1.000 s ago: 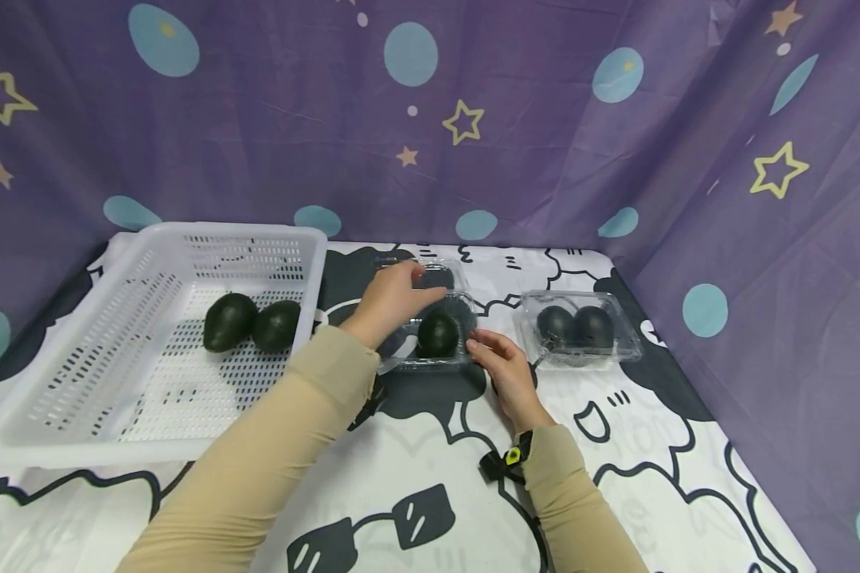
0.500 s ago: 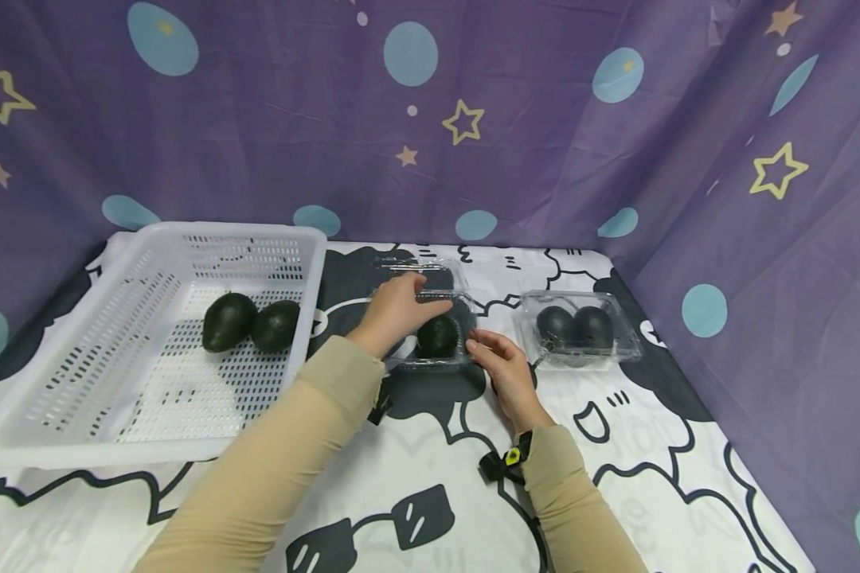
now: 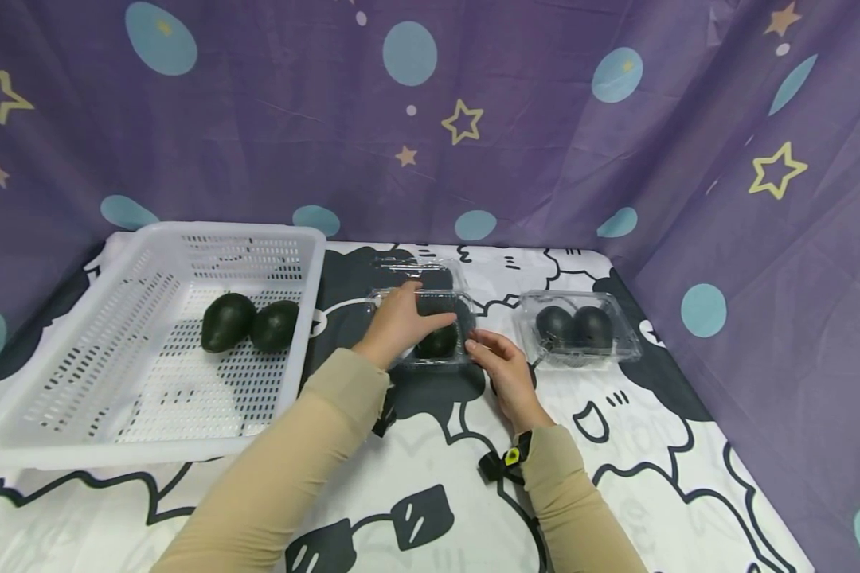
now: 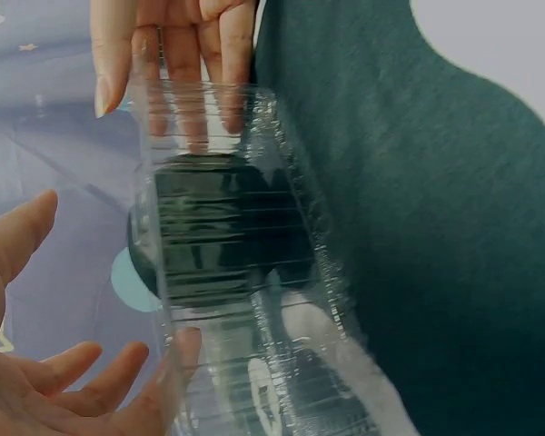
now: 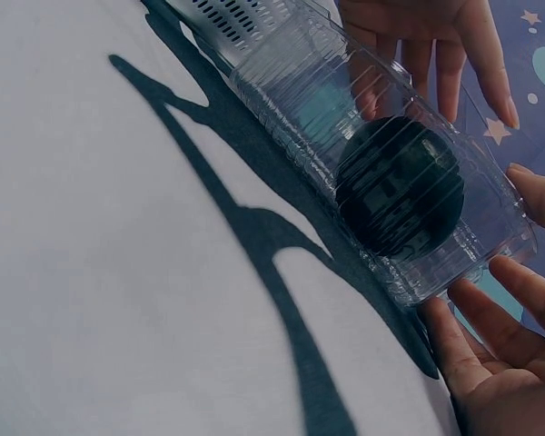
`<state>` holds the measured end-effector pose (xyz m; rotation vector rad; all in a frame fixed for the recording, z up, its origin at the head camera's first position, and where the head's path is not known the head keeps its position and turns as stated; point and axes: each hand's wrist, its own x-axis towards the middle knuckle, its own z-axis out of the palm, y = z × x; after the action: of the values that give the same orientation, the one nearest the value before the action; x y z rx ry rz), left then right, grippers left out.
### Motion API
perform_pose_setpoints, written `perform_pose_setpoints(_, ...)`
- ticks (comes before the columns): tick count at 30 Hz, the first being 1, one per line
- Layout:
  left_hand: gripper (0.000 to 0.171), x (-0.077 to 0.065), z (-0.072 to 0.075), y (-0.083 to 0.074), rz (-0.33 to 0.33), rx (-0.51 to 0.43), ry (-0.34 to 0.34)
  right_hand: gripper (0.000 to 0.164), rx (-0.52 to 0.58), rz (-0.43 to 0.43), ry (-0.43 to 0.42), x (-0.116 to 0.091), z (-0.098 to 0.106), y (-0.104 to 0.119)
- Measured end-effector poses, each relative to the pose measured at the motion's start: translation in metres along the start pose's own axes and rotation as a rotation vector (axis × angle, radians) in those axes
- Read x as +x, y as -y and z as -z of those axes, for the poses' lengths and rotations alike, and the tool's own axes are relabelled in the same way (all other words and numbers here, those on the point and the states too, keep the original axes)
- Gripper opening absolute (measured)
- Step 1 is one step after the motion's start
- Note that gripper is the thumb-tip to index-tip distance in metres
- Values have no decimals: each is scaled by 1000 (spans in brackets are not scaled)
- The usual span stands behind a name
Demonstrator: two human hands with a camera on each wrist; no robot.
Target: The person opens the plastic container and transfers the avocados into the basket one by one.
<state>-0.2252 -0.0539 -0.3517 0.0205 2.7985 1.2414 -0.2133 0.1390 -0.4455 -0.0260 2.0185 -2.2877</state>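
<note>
Box (image 5: 313, 113): clear ribbed plastic, rectangular, see-through, shiny. Base sits upright on the worktop (image 3: 430, 454), long side running left-right in head view, over a dark printed patch. Lid (image 3: 433, 274) open, laid back on the far side. Avocado (image 5: 400, 186): dark green, almost black, glossy, rounded. Resting inside the base, right-hand half in head view, near the front wall; its ribs show across the skin from the right wrist. Upper part of avocado partly covered in head view.
</note>
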Motion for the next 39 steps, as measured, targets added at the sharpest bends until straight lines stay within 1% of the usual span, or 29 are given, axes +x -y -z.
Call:
perform_pose_setpoints(6,93,1,-7,6,12,-6,6,42,3,6,-13,0,-2,1)
perform_pose_setpoints(11,92,3,-14,11,11,5,-4,42,18,8,-32,0,-4,2)
perform_pose_setpoints(15,91,4,-18,13,9,22,-10,42,15,5,-30,0,-4,2)
perform_pose_setpoints(22,90,3,-21,15,11,31,3,43,2,-4,-12,-1,-3,2)
perform_pose_setpoints(30,92,5,-27,17,16,54,3,43,-4,-6,-9,-1,-2,2)
perform_pose_setpoints(39,93,4,-30,18,-7,73,22,43,11,-8,-22,-1,-3,2)
